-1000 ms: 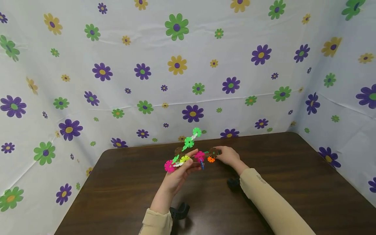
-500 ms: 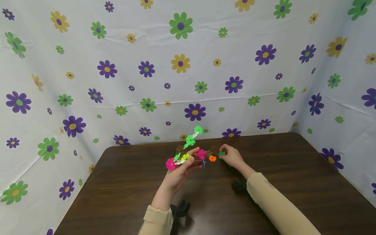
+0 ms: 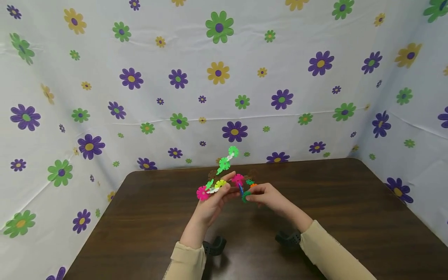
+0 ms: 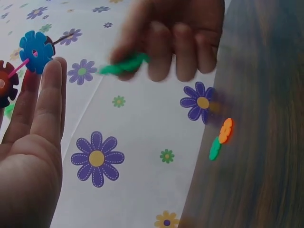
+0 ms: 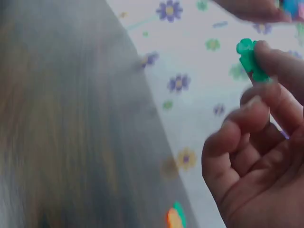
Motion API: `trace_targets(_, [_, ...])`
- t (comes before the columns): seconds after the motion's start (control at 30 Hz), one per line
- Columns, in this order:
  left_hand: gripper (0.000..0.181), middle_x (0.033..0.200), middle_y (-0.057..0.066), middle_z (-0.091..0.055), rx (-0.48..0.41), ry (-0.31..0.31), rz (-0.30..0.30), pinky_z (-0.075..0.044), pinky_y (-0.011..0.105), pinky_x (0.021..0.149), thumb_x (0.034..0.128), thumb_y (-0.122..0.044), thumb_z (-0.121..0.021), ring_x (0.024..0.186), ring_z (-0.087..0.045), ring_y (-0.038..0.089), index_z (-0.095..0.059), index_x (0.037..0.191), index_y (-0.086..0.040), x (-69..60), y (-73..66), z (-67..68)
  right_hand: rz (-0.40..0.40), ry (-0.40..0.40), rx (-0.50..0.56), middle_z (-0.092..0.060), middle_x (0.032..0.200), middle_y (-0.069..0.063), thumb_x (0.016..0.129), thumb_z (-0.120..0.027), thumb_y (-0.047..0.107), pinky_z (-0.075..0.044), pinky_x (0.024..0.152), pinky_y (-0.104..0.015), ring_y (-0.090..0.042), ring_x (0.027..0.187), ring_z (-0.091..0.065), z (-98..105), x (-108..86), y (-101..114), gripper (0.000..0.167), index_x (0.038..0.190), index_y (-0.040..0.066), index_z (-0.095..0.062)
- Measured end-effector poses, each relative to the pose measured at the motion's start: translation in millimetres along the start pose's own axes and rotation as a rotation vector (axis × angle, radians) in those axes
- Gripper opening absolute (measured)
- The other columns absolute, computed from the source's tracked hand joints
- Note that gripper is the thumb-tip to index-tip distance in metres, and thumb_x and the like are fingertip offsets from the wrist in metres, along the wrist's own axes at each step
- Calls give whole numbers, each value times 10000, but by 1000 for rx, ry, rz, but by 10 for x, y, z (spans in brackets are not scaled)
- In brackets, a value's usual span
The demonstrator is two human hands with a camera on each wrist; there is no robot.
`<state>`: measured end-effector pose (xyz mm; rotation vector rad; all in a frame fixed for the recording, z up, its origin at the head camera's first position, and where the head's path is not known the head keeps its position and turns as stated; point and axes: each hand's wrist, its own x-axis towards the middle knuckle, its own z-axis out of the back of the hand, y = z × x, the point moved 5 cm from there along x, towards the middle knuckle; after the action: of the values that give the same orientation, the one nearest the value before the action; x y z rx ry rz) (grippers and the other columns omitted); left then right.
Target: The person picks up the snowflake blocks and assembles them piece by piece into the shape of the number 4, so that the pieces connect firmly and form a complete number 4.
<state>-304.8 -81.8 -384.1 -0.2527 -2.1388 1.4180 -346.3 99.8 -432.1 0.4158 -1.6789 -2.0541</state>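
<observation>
My left hand (image 3: 210, 206) holds a linked chain of notched flower-shaped plastic discs between thumb and fingers. The chain runs from a pink disc (image 3: 202, 193) past a yellow disc (image 3: 220, 183) to bright green discs (image 3: 224, 163) at its upper end. On its right side are another pink disc (image 3: 238, 179) and a blue disc (image 4: 35, 50), seen nearly edge-on in the head view. My right hand (image 3: 271, 199) pinches a dark green disc (image 5: 254, 59) by thumb and index finger, close to the blue disc. Whether those two touch I cannot tell.
Loose on the brown wooden table (image 3: 147, 217) lie an orange disc (image 4: 226, 130), a green disc (image 4: 215, 148) and a dim brown disc (image 3: 252, 174). A flower-print cloth (image 3: 157, 147) hangs behind the table. Black wrist mounts (image 3: 214, 246) sit under both wrists.
My right hand picked the dark green disc up from beside the loose discs and brought it left and toward me, to the blue disc. The left hand stays nearly still with the chain.
</observation>
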Motion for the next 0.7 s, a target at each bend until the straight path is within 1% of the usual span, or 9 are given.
trace_targets(0.1, [495, 1358, 103, -531, 1, -9, -10, -448, 383, 987, 1027, -224, -495, 1101, -587, 226, -384, 1456, -3, 6, -12, 8, 27, 80, 88, -594, 717, -39, 960, -611, 150, -484, 572, -268, -127, 621, -530, -110, -38, 114, 215, 985, -57, -664])
trace_targets(0.17, [497, 1362, 93, -527, 2, -16, -19, -453, 371, 981, 1030, -220, -488, 1097, -590, 214, -374, 1461, 0, 7, -20, 14, 34, 100, 139, -577, 668, -24, 969, -597, 149, -481, 553, -249, -104, 587, -526, -156, -59, 162, 212, 969, -56, -651])
trace_targets(0.23, [499, 1366, 92, -517, 5, -23, -27, -459, 356, 972, 1031, -222, -487, 1092, -592, 209, -373, 1461, 4, 7, -28, 19, 35, 92, 171, -589, 657, -19, 970, -595, 143, -481, 543, -236, -95, 575, -532, -182, -74, 194, 206, 960, -56, -649])
trace_targets(0.3, [501, 1376, 95, -506, 6, -26, -31, -459, 349, 972, 1031, -223, -487, 1095, -589, 209, -370, 1461, 6, 8, -31, 22, 39, 71, 180, -598, 655, -21, 969, -595, 128, -478, 537, -228, -96, 568, -534, -193, -89, 219, 206, 954, -71, -647])
trace_targets(0.47, [511, 1385, 102, -499, 11, -29, -21, -453, 346, 979, 1026, -240, -500, 1103, -586, 215, -376, 1460, 1, 10, -27, 25, 55, 40, 171, -611, 661, -40, 966, -599, 119, -476, 537, -229, -105, 567, -531, -205, -119, 280, 246, 962, -125, -634])
trace_targets(0.7, [491, 1378, 103, -503, 11, -42, -12, -451, 352, 982, 1027, -239, -499, 1094, -594, 212, -398, 1457, -26, -5, -27, 41, 61, 34, 164, -617, 668, -45, 959, -617, 144, -479, 546, -229, -109, 579, -533, -210, -139, 327, 269, 968, -125, -638])
